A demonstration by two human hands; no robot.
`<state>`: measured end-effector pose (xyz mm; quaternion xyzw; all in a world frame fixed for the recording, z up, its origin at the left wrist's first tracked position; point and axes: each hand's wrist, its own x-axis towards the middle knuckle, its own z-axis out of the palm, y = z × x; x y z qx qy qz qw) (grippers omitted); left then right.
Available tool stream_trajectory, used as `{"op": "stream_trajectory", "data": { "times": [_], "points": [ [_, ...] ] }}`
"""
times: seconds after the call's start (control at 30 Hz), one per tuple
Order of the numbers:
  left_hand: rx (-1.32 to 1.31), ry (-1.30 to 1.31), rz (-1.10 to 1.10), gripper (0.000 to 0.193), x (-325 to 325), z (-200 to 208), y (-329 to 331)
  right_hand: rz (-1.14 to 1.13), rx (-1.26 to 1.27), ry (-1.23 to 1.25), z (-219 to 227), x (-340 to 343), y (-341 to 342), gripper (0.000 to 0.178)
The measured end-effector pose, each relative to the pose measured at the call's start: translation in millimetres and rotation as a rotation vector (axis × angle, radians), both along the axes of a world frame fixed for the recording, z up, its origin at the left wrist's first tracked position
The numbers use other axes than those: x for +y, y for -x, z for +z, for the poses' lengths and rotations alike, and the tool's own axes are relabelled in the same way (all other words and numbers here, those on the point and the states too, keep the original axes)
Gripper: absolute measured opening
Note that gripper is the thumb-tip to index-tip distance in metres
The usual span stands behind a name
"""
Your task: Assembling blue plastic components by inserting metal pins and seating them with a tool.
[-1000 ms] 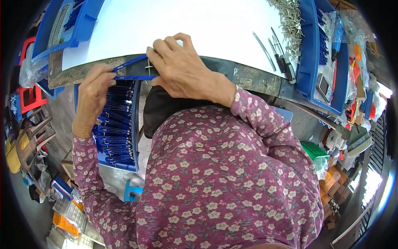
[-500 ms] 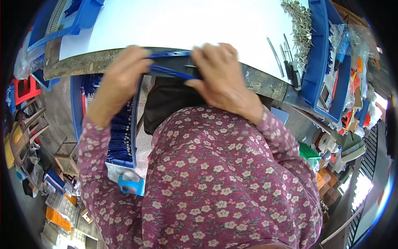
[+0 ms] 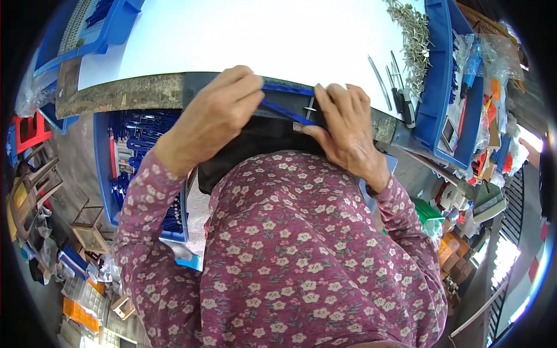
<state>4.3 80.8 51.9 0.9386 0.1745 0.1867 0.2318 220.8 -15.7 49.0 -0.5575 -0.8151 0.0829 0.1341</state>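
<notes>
Just over the table's near edge I hold a slim blue V-shaped piece point(image 3: 288, 90) with two narrow arms. My left hand point(image 3: 223, 107) is closed around its left end, where the arms come close together. At the other end, my right hand point(image 3: 351, 127) grips it, fingers on the far arm and thumb at the near arm's tip. A small silver pin point(image 3: 310, 108) shows between the arms beside my right fingers. Under the piece lies a dark pad point(image 3: 197, 86) along the table edge. My fingers hide both ends of the piece.
A white sheet point(image 3: 232, 40) covers the worn table. At right are a heap of metal pins point(image 3: 413, 29), a grey-and-black handled tool point(image 3: 408, 110) and a blue bin point(image 3: 432, 113). A blue tray point(image 3: 119, 32) stands far left. Below my left arm, a bin holds several blue pieces point(image 3: 145, 136).
Both hands have shifted right along the table edge with the blue piece between them. More of the dark pad shows on the left, and my left forearm covers more of the lower bin.
</notes>
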Motion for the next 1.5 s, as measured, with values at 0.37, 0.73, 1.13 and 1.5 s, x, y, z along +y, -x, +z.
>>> {"op": "stream_trajectory", "data": {
  "times": [0.37, 0.73, 1.13, 1.5],
  "points": [
    [0.007, 0.046, 0.326, 0.019, 0, 15, 73, 0.157, 0.099, -0.098, -10, 45, 61, 0.055],
    [-0.022, -0.133, 0.218, 0.019, 5, 4, 49, 0.077, 0.226, -0.08, -16, 33, 44, 0.051],
    [-0.157, 0.066, 0.064, 0.014, -9, -3, -7, -0.106, 0.189, -0.091, 3, -5, -6, 0.052],
    [-0.032, 0.062, 0.373, 0.022, 10, 5, 94, 0.229, 0.308, -0.217, -22, 74, 79, 0.027]
  ]
}}
